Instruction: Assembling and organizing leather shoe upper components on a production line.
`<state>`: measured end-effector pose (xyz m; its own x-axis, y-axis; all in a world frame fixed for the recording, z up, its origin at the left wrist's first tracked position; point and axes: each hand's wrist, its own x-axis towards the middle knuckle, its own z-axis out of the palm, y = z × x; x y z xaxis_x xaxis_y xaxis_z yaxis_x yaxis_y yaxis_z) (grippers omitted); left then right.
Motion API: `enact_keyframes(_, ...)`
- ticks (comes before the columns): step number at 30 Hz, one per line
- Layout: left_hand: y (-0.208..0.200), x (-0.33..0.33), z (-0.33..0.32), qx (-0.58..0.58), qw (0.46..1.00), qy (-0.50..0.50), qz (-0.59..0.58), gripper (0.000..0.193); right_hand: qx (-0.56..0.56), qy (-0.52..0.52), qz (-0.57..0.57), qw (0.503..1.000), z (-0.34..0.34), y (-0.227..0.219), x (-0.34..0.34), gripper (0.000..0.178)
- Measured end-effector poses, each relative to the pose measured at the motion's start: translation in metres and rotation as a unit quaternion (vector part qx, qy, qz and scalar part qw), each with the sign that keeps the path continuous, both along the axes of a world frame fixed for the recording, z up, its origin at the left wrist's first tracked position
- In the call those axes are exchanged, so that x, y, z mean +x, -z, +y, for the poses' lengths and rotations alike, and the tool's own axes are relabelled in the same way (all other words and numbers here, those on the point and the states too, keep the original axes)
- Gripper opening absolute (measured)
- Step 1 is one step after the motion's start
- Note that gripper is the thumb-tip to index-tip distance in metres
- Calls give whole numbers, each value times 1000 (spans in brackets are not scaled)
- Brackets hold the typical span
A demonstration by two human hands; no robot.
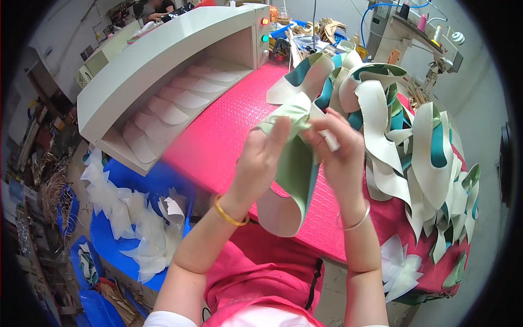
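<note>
Hands point(262, 155) point(342, 144) holding shoe upper point(294, 171), table point(226, 136) bare leftward — near edge point(328, 250) below

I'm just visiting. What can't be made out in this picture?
All in the head view:
- Fingertips of the left hand: hidden by the hand itself and the folded cream-and-green shoe piece.
- Lower layers of the heap of shoe pieces: covered by upper ones.
- Bottom of the blue container: mostly under white pieces.
- Person at the back: cut off by the top edge.
</note>
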<state>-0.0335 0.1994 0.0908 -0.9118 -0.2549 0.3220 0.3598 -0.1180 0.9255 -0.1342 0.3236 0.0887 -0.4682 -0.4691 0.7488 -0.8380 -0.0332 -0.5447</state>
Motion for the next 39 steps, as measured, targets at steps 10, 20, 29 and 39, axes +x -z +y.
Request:
enact_keyframes(10, 11, 13, -19, -419, 896, 141, -27, 27, -10, -299, -521, 799, 23, -10, -50, 21)
enact_keyframes(20, 93, 34, 9, 300, 924, 234, -42, 43, 121, -144, -630, 753, 29, 17, -30, 30)
enact_keyframes(29, 18, -1, -14, 413, 884, 156, 151, 37, -9, -186, -436, 880, 17, 40, 19, 37)
enact_keyframes(39, -8, -7, -93, 519, 845, 125, 16, 27, -245, -265, -612, 704, 17, 70, 33, 35)
